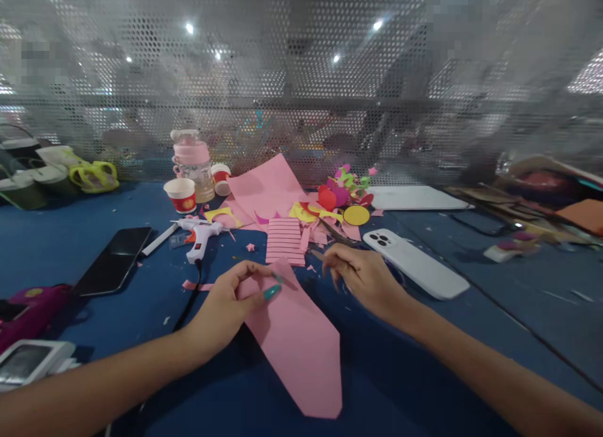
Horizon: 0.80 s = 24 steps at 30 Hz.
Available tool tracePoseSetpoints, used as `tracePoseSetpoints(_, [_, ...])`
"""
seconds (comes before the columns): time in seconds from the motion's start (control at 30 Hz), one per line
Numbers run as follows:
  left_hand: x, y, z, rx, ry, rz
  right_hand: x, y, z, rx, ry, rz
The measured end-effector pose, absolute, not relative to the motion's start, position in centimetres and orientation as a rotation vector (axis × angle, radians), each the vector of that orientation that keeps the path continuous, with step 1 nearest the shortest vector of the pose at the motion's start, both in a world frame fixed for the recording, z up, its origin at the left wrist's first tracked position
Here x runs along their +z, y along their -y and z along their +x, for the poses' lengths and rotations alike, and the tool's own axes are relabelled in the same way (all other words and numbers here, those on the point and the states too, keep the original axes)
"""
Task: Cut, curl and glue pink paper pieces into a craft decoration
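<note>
My left hand (223, 308), with teal-painted nails, pinches the upper left edge of a long pink paper piece (301, 349) with angled ends. Thumb lies on top of the sheet, and the forefinger's shadow falls across it. To the right, my right hand (360, 274) hovers low over the table with curled, blurred fingers. A thin pointed thing (317, 255) sticks out by its fingertips; what it is I cannot make out. Dark scissors (336, 233) lie just behind that hand, partly hidden by it. Past the pink piece sits a pink card with dark stripes (285, 241).
A white glue gun (203, 239), black phone (115, 261), paper cup (181, 195) and drink bottle (195, 167) stand left. A white phone (417, 264) lies right. Paper scraps (320, 214) and a larger pink sheet (266, 186) lie before the perforated metal screen (292, 79).
</note>
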<state>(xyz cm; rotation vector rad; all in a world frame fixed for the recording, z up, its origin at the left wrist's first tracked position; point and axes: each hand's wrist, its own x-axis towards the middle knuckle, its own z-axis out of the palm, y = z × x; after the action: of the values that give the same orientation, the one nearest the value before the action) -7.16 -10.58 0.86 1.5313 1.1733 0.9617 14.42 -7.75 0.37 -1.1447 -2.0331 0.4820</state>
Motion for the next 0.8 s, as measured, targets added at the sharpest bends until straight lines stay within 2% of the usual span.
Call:
tracePoseSetpoints(0.47, [0.7,10.5,-7.1,0.941,-1.146,1.523,-1.3,8.0,13.2,1.151,1.640,-1.174])
tracePoseSetpoints(0.8, [0.9,10.5,-7.0,0.899,-1.129,1.504,-1.2,8.4,12.5,1.318,1.504,-1.137])
